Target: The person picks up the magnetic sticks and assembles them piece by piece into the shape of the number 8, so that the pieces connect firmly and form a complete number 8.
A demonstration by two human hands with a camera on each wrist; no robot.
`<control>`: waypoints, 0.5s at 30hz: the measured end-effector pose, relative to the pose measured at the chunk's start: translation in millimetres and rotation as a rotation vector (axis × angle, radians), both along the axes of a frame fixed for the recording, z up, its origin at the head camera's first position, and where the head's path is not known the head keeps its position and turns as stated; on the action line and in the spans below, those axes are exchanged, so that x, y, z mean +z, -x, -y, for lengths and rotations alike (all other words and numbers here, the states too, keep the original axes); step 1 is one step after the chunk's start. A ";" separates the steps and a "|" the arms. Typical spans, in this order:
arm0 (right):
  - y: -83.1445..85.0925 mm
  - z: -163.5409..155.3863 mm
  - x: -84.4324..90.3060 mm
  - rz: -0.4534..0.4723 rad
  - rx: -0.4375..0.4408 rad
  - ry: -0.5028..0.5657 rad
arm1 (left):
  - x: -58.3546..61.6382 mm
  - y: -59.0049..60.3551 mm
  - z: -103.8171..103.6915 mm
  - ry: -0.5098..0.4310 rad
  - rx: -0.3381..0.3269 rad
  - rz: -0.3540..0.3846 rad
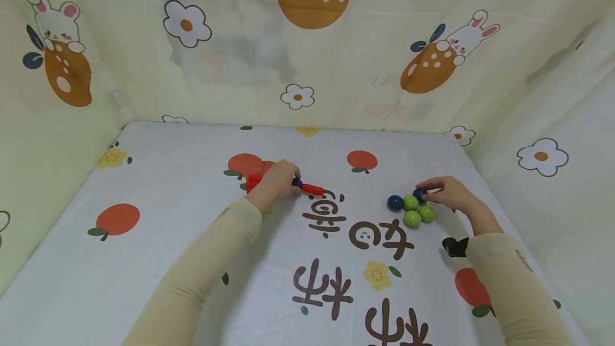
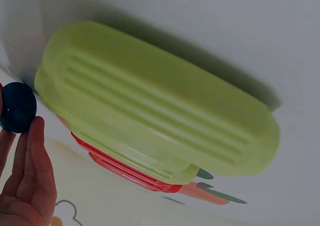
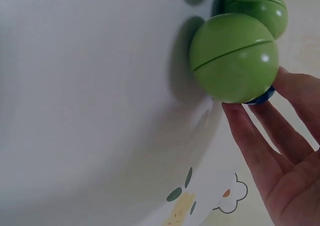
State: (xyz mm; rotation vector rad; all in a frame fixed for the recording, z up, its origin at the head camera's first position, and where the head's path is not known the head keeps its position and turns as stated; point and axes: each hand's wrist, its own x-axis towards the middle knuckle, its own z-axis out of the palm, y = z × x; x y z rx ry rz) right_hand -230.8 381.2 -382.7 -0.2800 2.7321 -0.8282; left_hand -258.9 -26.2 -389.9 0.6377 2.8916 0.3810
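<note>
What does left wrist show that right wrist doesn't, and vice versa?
Only left wrist: the left grip, a light-green ribbed object and a red ribbed object beside it.
Only right wrist: the right grip and three green balls, one cut off by the frame.
Both: a dark-blue ball, not the same one, mostly hidden in right wrist; pale tablecloth; an outlined flower print.

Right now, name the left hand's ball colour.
Ball: dark blue, clearest in the left wrist view.
</note>
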 end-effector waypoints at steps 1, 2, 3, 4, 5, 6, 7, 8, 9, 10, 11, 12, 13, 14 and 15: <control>0.3 0.9 0.5 0.001 0.001 -0.001 | 0.4 0.0 -0.2 -0.002 0.003 0.000; 0.4 2.4 1.3 0.000 -0.001 -0.003 | 1.0 -0.3 -0.5 -0.007 0.010 0.001; 0.5 4.4 1.8 0.012 -0.010 -0.010 | 1.7 -0.5 -0.8 -0.011 0.015 0.002; 1.0 5.9 2.5 0.017 -0.018 -0.017 | 2.4 -0.7 -1.2 -0.013 0.016 0.002; 1.4 7.5 2.9 0.020 -0.024 -0.022 | 2.9 -0.9 -1.7 -0.016 0.015 -0.001; 2.1 8.9 2.9 0.026 -0.036 -0.027 | 3.2 -1.2 -2.3 -0.016 0.014 -0.004; 3.3 9.9 2.3 0.029 -0.041 -0.033 | 3.6 -1.3 -3.0 -0.017 0.012 -0.004; 4.8 10.6 1.3 0.030 -0.049 -0.036 | 3.8 -1.4 -3.6 -0.017 0.011 -0.004; 6.5 11.3 0.8 0.035 -0.057 -0.039 | 3.3 -1.0 -4.3 -0.016 0.011 -0.003; 8.7 11.8 -0.2 0.040 -0.065 -0.042 | 2.5 -0.6 -4.8 -0.014 0.012 -0.001; 10.7 12.7 -1.3 0.043 -0.074 -0.045 | 1.6 0.0 -5.1 -0.015 0.017 0.002; 13.0 13.7 -2.1 0.048 -0.083 -0.048 | 1.0 0.3 -5.3 -0.016 0.023 0.005; 15.3 15.1 -2.6 0.053 -0.086 -0.049 | 0.6 0.7 -5.5 -0.015 0.028 0.005; 17.2 17.2 -2.3 0.059 -0.089 -0.049 | 0.3 0.9 -5.6 -0.015 0.032 0.005; 19.2 19.2 -1.6 0.064 -0.089 -0.050 | -0.2 1.1 -5.7 -0.014 0.037 0.004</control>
